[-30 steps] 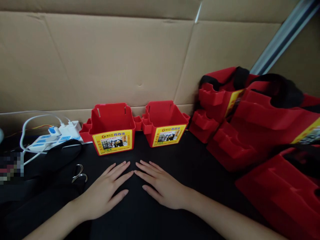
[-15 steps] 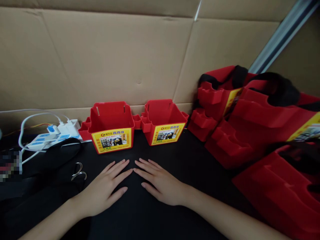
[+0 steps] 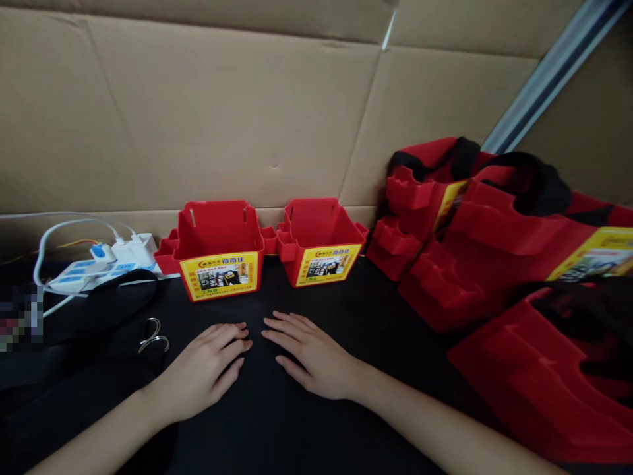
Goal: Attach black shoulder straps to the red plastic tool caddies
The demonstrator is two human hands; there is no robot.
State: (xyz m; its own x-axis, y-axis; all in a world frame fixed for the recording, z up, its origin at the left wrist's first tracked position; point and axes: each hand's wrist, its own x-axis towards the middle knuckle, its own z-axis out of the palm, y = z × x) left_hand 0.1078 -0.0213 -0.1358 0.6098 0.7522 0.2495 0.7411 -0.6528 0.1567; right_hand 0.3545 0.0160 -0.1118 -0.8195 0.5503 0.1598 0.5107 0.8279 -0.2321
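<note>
My left hand (image 3: 205,369) lies palm down on the black table cover (image 3: 306,422), holding nothing, its fingers slightly curled in. My right hand (image 3: 309,353) rests flat beside it with fingers stretched out and apart, fingertips nearly meeting the left hand's. Just beyond the hands stand two upright red plastic bins with yellow labels, the larger bin (image 3: 217,254) on the left and the smaller bin (image 3: 319,244) on the right, both empty inside as far as I see.
A pile of red bins (image 3: 494,244) with black straps lies tipped over at the right. A white power strip (image 3: 99,264) with plugs and cables sits at the left, beside black fabric (image 3: 99,310) and a metal hook (image 3: 152,336). A cardboard wall (image 3: 247,119) closes the back.
My left hand's fingers have curled in and drawn back slightly. The right hand stays flat. The view has shifted a little.
</note>
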